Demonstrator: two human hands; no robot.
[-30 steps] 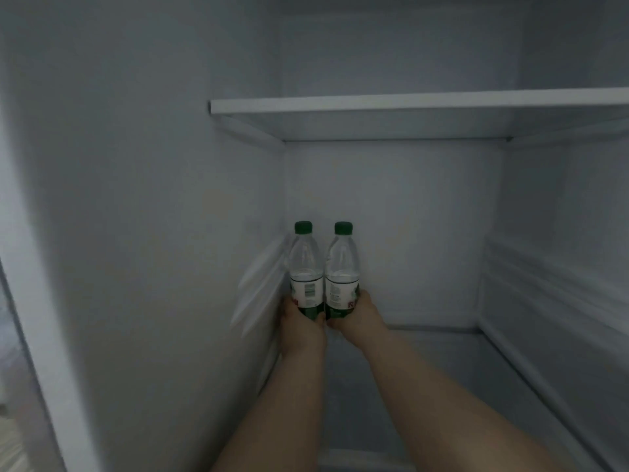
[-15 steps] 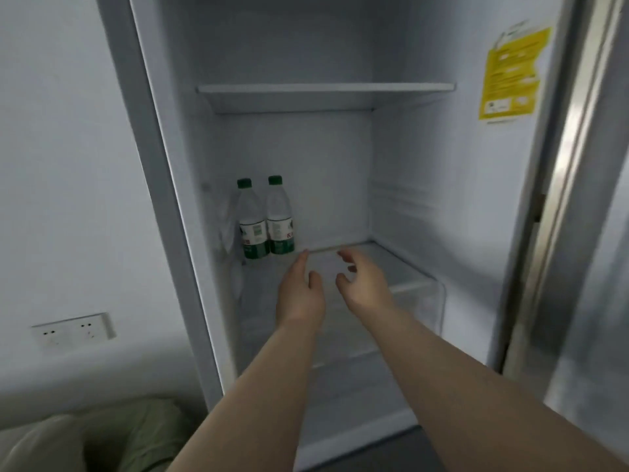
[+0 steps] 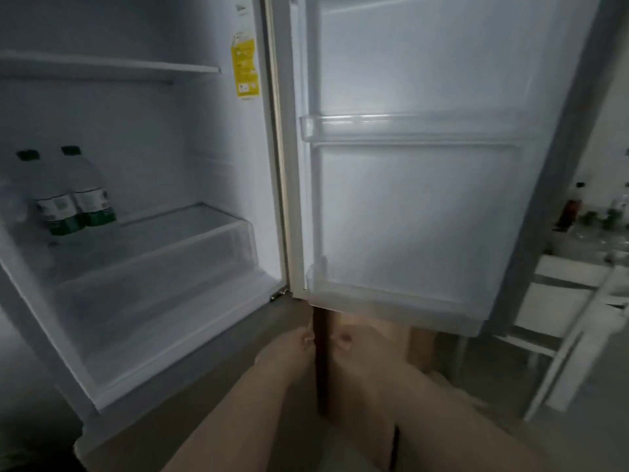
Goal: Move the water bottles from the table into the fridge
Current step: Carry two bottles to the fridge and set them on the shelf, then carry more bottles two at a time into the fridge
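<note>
Far left on the white fridge's [image 3: 143, 131] smooth shelf [image 3: 177, 229], two clear plastic green-capped water bottles [image 3: 73, 199] stand touching, with open room to their right. Near, below the open door's [image 3: 408, 206] lower edge, the left hand [image 3: 292, 344] and the right hand [image 3: 343, 339] hang blurred and empty, fingers loosely curled.
</note>
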